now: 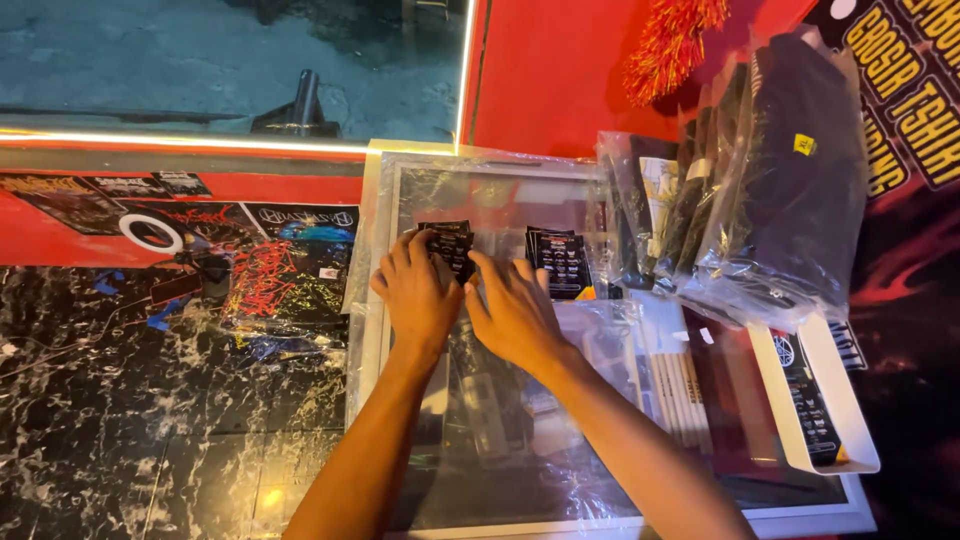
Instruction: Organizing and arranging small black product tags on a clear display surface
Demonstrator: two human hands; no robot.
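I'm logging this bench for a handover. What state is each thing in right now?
Left hand: fingers curled on the small black card.
Right hand: flat on the plastic sheet, beside the left.
Small black card: lying flat, partly covered by fingers.
Second black card: lying flat, untouched.
Plastic sheet: spread over the white frame, wrinkled.
Bagged dark shirts: standing upright, sealed.
White tray: lying flat, open.

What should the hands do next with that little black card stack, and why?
Probably lift the small black card stack clear. Both the left hand and the right hand have fingertips on it, atop the clear plastic-wrapped frame, and a second stack lies apart beside them.
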